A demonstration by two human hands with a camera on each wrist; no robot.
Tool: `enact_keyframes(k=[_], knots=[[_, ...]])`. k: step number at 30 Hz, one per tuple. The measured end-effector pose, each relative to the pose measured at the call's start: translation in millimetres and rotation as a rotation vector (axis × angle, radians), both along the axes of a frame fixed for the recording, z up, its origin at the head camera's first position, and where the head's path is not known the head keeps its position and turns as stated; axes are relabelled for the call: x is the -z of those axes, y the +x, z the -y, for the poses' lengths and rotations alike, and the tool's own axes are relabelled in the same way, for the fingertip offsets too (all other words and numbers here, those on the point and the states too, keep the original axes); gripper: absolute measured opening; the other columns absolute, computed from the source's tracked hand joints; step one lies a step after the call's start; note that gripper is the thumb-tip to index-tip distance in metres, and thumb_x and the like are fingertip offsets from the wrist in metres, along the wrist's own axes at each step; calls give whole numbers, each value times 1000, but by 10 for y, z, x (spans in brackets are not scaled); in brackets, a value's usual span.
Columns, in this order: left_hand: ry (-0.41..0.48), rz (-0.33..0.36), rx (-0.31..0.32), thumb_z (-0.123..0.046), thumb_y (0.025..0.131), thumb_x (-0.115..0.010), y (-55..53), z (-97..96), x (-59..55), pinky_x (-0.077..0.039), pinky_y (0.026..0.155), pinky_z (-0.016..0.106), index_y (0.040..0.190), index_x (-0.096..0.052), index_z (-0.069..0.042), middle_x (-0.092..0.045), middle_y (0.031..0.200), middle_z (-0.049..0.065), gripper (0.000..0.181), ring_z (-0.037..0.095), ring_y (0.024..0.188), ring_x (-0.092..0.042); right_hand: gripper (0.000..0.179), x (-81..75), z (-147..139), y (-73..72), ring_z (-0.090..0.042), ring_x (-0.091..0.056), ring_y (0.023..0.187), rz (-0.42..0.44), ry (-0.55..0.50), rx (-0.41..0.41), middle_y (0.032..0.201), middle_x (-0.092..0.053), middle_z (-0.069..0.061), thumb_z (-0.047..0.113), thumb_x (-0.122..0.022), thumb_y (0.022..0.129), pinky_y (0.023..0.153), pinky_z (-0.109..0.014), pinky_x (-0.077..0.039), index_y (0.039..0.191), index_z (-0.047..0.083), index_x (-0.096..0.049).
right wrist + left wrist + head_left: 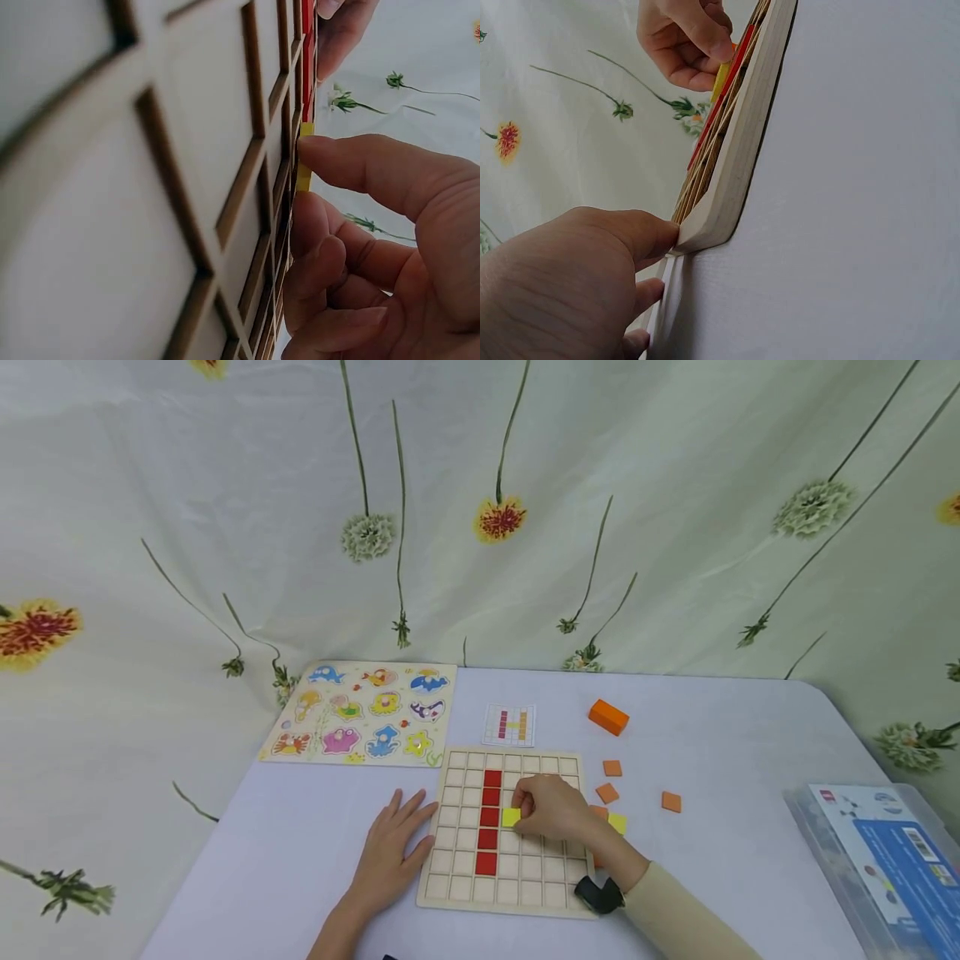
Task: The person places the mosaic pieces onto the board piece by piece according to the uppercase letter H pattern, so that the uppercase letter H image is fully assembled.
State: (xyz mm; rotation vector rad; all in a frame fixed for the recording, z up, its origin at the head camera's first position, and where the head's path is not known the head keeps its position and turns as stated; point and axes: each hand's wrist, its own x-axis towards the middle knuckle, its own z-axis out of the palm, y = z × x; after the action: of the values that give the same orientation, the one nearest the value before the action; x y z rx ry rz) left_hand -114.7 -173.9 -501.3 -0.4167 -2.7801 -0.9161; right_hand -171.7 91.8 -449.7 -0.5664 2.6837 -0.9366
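Observation:
A wooden grid board (429,895) lies on the table, with a column of several red square tiles (487,838) set in its cells. My right hand (558,810) is over the board and pinches a yellow square tile (511,817) between thumb and fingertips, one cell right of the red column. In the right wrist view, the yellow tile (304,157) sits low against the grid lines. Palm down, my left hand (390,856) rests beside the board's left edge with fingers spread. Its thumb (656,236) touches the board's corner in the left wrist view.
Behind the board lies a small pattern card (510,725). An orange block (608,717), several orange tiles (671,802) and another yellow tile (617,823) are to the right. A sea-animal puzzle (311,757) lies back left. A clear plastic case (817,835) stands far right.

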Motion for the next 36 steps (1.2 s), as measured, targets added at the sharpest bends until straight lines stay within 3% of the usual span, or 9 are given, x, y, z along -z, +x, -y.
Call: enact_keyframes(k=[9,16,23,30,36], knots=[[3,-9,1,-14,89,-67,0,-3,-1,-22,111,68,134,-60,-11,-49,148,13,46,47,144,-27,22,5,10,15,-9,-48,58,-8,-7,2,63,-53,8,13,-82,73,53,-22,-37,83,13,-62],[2,-26,0,-15,88,-67,-8,-17,5,-24,110,68,133,-61,-11,-50,147,13,45,48,142,-29,29,-108,-122,61,-10,-51,62,-6,-54,40,69,-56,9,23,-84,74,55,-22,-40,93,12,-65],[6,-16,0,-15,88,-68,-23,-19,19,-23,112,67,133,-61,-11,-49,148,13,45,46,144,-28,38,-248,-519,198,-8,-48,64,-38,-239,90,80,-58,5,17,-80,79,55,-20,-39,112,6,-64],[-5,-15,-5,-15,88,-68,-16,-14,20,-24,111,67,132,-61,-10,-50,147,14,45,47,143,-29,39,-279,-1069,384,-7,-50,66,-110,-387,188,86,-59,-7,10,-80,79,53,-20,-38,114,6,-64],[-3,21,-16,-16,89,-67,2,-14,13,-22,113,66,133,-60,-11,-48,148,13,45,45,145,-27,46,-189,-1354,479,-10,-50,68,-39,-410,318,90,-58,-7,10,-78,81,54,-21,-39,122,3,-60]])
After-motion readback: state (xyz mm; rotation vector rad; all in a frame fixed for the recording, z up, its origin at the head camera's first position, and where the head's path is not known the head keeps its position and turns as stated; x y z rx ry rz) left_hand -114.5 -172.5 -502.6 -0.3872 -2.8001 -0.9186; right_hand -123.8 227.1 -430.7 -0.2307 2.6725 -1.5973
